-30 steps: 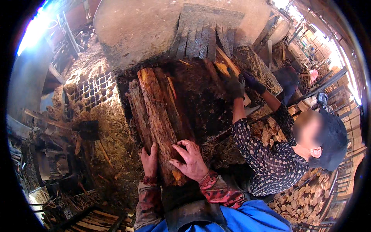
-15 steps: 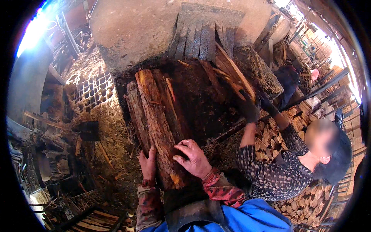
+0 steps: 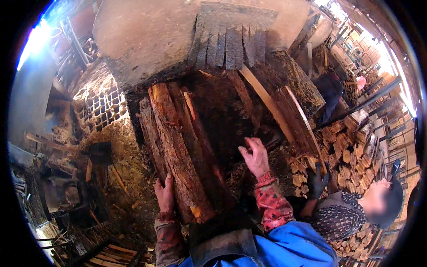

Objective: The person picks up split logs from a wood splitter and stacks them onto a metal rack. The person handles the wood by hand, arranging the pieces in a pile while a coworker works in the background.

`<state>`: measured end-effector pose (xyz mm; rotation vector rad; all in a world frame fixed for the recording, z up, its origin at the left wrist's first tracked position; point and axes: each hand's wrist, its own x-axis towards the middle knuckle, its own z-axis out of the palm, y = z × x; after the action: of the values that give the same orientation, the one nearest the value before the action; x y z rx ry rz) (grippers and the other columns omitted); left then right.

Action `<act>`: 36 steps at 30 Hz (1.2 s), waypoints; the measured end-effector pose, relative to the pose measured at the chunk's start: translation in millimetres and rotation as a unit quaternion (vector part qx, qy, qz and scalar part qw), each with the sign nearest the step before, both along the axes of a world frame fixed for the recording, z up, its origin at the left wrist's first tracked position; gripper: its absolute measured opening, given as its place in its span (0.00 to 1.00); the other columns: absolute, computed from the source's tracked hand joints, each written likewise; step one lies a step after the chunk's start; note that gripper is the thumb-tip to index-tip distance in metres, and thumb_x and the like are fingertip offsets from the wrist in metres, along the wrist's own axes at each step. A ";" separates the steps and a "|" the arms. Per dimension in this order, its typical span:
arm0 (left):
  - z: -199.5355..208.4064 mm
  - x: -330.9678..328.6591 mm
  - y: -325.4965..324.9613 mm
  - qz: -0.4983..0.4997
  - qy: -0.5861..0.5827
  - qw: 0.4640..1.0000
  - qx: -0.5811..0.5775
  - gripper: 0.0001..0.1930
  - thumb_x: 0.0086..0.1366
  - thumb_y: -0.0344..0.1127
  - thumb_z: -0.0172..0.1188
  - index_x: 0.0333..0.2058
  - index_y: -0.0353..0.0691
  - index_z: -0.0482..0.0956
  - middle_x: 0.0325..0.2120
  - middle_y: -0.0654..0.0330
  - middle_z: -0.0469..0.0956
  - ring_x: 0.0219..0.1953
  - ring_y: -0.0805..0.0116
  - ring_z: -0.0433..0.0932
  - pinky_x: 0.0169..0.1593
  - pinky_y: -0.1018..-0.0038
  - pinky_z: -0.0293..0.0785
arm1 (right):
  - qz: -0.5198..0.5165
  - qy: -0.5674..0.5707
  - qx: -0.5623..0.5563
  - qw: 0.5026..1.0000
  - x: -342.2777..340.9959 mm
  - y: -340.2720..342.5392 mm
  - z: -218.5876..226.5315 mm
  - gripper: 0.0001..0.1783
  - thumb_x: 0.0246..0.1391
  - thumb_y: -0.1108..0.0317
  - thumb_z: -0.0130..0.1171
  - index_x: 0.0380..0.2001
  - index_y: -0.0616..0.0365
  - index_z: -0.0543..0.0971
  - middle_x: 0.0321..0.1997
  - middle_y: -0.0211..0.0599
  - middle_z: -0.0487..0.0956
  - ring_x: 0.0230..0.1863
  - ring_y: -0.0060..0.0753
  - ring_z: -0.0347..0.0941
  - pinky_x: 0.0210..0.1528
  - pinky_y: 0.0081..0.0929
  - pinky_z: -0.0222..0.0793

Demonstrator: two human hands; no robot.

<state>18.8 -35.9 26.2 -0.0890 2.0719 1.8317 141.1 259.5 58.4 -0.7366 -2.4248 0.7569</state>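
A thick bark-covered log [image 3: 175,147] lies lengthwise before me, its lower end near my dark apron [image 3: 222,247]. My left hand [image 3: 165,193] rests against the log's left side near that end, thumb and a finger apart. Beside it lie a narrower bark slab [image 3: 151,129] on the left and another slab [image 3: 200,138] on the right. My right hand [image 3: 256,158] is lifted over the dark bed right of the wood, fingers spread and holding nothing. At the right, a co-worker's dark-gloved hand [image 3: 317,180] is at the near end of a long bark slab [image 3: 296,113].
A large tan panel [image 3: 147,33] with dark strips [image 3: 233,49] hanging from it stands at the far side. Split wood [image 3: 351,147] is piled at the right around the co-worker [image 3: 340,209]. A metal grid [image 3: 104,109] and a shovel blade [image 3: 100,152] are at the left.
My right hand has left the log and moved right and away from me. The co-worker has drawn back to the right, and a long bark slab has shifted right and toward the near side.
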 end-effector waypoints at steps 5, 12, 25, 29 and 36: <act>-5.9 2.3 0.0 0.022 0.002 1.000 0.003 0.26 0.64 0.47 0.56 0.50 0.28 0.70 0.46 0.53 0.74 0.47 0.63 0.71 0.53 0.69 0.65 | -0.071 -0.102 0.096 0.988 -32.0 74.4 -16.8 0.27 0.48 0.63 0.60 0.51 0.61 0.70 0.49 0.51 0.69 0.52 0.54 0.65 0.50 0.42 0.66; 0.3 3.9 4.1 0.029 0.001 0.999 -0.038 0.29 0.63 0.48 0.56 0.50 0.25 0.69 0.47 0.49 0.73 0.49 0.61 0.71 0.54 0.70 0.64 | -0.124 -0.252 0.204 0.938 -80.7 120.5 -35.9 0.39 0.46 0.54 0.63 0.59 0.53 0.61 0.51 0.52 0.67 0.50 0.56 0.68 0.48 0.46 0.67; 8.3 9.7 5.0 0.031 -0.023 0.999 0.029 0.27 0.65 0.46 0.55 0.51 0.27 0.68 0.47 0.52 0.73 0.46 0.64 0.71 0.52 0.72 0.66 | -0.093 -0.179 0.089 0.975 25.8 151.4 -12.4 0.38 0.39 0.58 0.65 0.57 0.50 0.67 0.48 0.52 0.73 0.46 0.52 0.72 0.46 0.43 0.70; 4.4 9.1 0.4 0.037 -0.027 0.999 -0.012 0.28 0.64 0.47 0.55 0.52 0.27 0.67 0.48 0.51 0.73 0.48 0.63 0.71 0.52 0.70 0.65 | -0.124 -0.190 0.105 0.968 81.8 168.2 -8.7 0.36 0.38 0.60 0.65 0.55 0.50 0.70 0.50 0.52 0.71 0.51 0.56 0.67 0.49 0.45 0.67; -3.8 8.3 -4.5 0.043 -0.041 0.998 -0.036 0.36 0.61 0.53 0.57 0.56 0.25 0.63 0.52 0.47 0.69 0.53 0.58 0.68 0.57 0.68 0.62 | -0.143 -0.253 0.113 0.950 111.9 195.0 -58.4 0.48 0.42 0.57 0.66 0.65 0.43 0.55 0.63 0.60 0.58 0.60 0.65 0.59 0.53 0.52 0.64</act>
<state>27.1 -40.4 22.5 -0.2699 2.1062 1.7718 253.1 454.5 0.0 -1.2745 -2.6916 0.1793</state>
